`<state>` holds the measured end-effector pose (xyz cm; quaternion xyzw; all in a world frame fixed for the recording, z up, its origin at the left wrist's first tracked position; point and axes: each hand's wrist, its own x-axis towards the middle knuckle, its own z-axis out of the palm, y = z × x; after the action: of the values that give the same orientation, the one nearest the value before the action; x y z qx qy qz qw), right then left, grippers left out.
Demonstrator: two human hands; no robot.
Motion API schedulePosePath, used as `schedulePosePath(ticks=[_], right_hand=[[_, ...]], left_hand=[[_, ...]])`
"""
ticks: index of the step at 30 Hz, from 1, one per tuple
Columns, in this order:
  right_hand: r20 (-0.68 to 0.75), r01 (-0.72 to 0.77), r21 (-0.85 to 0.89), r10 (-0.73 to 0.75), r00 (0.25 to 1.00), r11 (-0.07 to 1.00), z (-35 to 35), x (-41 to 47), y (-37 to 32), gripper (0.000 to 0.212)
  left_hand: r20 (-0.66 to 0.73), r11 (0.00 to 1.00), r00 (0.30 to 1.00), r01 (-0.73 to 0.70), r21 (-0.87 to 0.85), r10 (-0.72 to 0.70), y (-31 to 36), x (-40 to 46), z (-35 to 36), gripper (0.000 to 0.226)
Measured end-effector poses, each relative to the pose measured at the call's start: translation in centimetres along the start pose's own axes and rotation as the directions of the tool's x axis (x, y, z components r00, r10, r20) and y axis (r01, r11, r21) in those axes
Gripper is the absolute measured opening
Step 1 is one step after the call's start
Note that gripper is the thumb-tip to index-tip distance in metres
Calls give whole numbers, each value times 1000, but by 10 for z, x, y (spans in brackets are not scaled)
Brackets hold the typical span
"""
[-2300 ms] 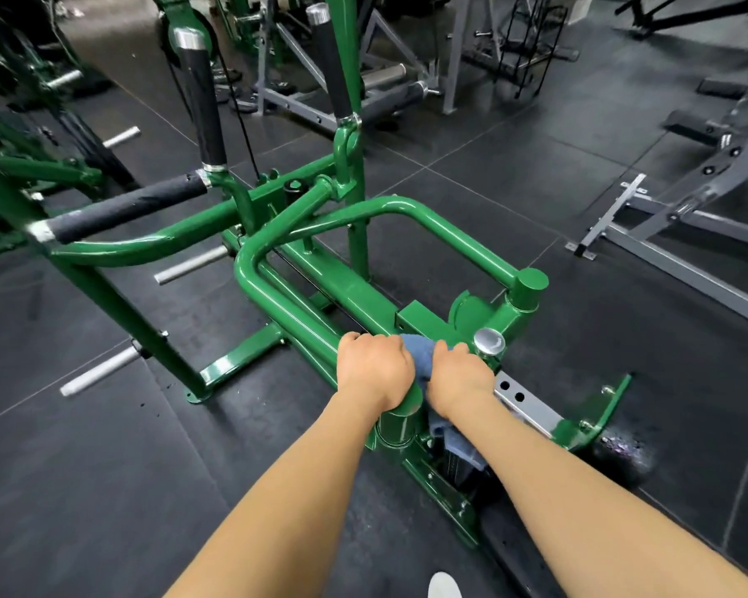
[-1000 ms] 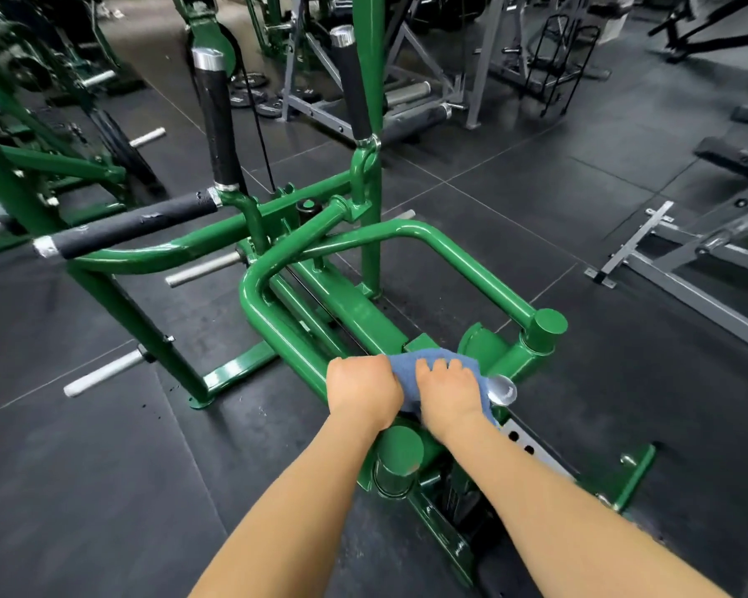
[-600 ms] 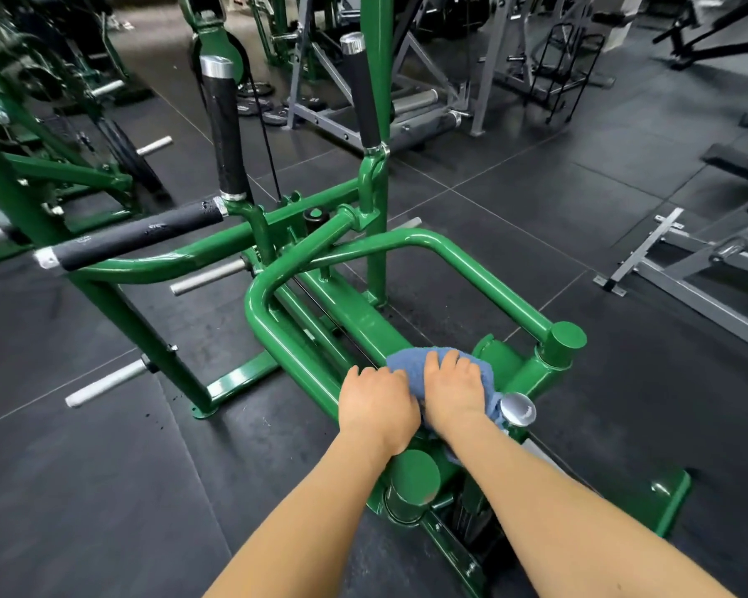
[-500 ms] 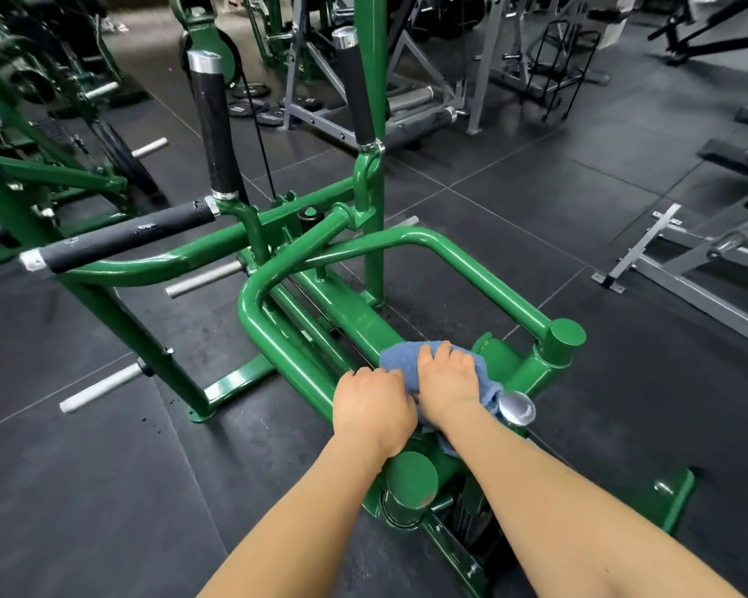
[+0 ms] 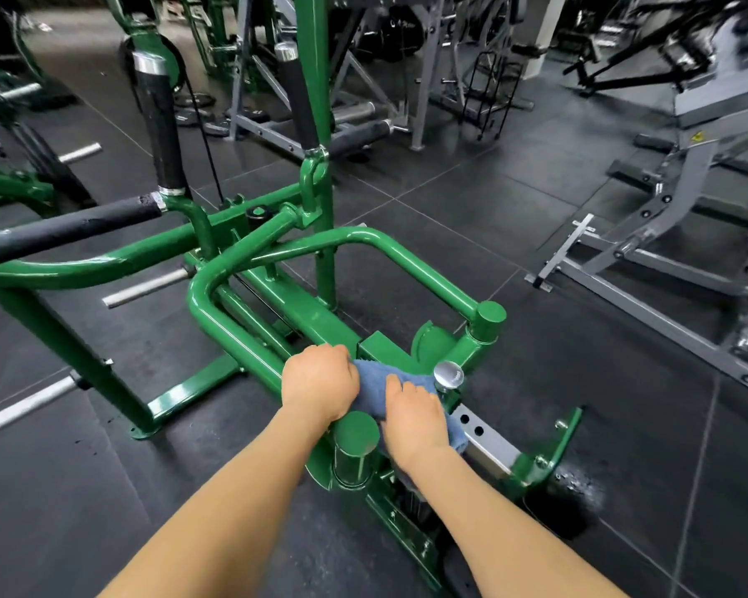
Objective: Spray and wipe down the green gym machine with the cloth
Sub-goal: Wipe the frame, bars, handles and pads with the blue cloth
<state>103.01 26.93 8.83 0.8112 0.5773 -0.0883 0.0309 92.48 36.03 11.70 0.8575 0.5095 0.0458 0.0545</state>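
The green gym machine (image 5: pixel 411 258) stands on black rubber floor, its looped tube running toward me. My left hand (image 5: pixel 320 386) curls round the near end of that tube, just above a short upright green post (image 5: pixel 355 442). Right beside it, my right hand (image 5: pixel 415 418) lies over a bunched blue cloth (image 5: pixel 374 381) and grips it against the frame. One end of the cloth hangs out past my right wrist. A silver knob (image 5: pixel 448 375) sits just beyond the cloth. No spray bottle is in view.
Black foam handles (image 5: pixel 160 123) rise from the machine at the left. Grey benches and frames (image 5: pixel 648 252) stand to the right and behind. Another green machine (image 5: pixel 9 187) is at far left. A wet patch (image 5: pixel 579 485) marks the floor by the machine's foot.
My right hand has drawn the cloth back toward me, from up beside the silver knob to below it. My left hand keeps its hold on the tube. The view has shifted slightly.
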Motion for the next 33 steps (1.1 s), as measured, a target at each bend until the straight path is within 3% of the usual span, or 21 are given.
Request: schedulePosePath(ticks=[5, 9, 11, 14, 16, 20, 22, 24, 26, 27, 28, 29, 31, 33], right_hand=[[20, -80, 97, 78, 997, 992, -14, -37, 14, 51], [-331, -42, 301, 146, 932, 953, -37, -49, 34, 55], [-408, -91, 330, 229, 884, 939, -45, -40, 37, 55], [-231, -261, 148, 290, 929, 954, -44, -22, 32, 71], [-129, -273, 52, 278, 952, 961, -38, -11, 27, 79], [-138, -244, -29, 238, 961, 969, -23, -14, 17, 83], [-91, -256, 41, 259, 962, 966, -6, -34, 11, 84], [20, -373, 276, 382, 924, 886, 20, -61, 8, 81], [115, -547, 604, 616, 780, 579, 33, -87, 9, 72], [126, -577, 686, 709, 694, 443, 35, -94, 13, 70], [107, -572, 732, 766, 634, 371, 31, -97, 17, 72], [68, -565, 729, 780, 622, 386, 23, -96, 21, 76], [-15, -538, 675, 739, 674, 505, 6, -85, 31, 82], [-2, -569, 591, 707, 707, 572, -10, -62, 39, 75]], left_hand=[[23, 1000, 1000, 2, -3, -2, 2, -3, -3, 26], [39, 1000, 999, 9, 7, -9, 1, -3, -6, 20], [48, 1000, 999, 6, 1, -6, 1, -2, -7, 21], [39, 1000, 999, 0, -16, 0, 1, -1, -5, 21], [30, 1000, 1000, -2, -19, 3, 0, 0, -4, 21], [44, 1000, 999, 2, -20, -1, -1, 0, -3, 21], [43, 1000, 999, 7, -20, -6, -1, 0, -2, 21], [39, 1000, 999, 4, -22, -3, -1, -1, -2, 21], [41, 1000, 999, -6, -24, 7, -1, -1, -2, 22], [43, 1000, 999, -9, -22, 10, 0, -1, -2, 22], [46, 1000, 999, -6, -20, 7, -1, -1, -2, 23], [48, 1000, 999, 0, -18, 1, -1, 0, -2, 23], [54, 1000, 998, 11, -14, -10, -2, 2, -1, 24], [56, 1000, 998, 13, -15, -12, -2, 2, 1, 24]])
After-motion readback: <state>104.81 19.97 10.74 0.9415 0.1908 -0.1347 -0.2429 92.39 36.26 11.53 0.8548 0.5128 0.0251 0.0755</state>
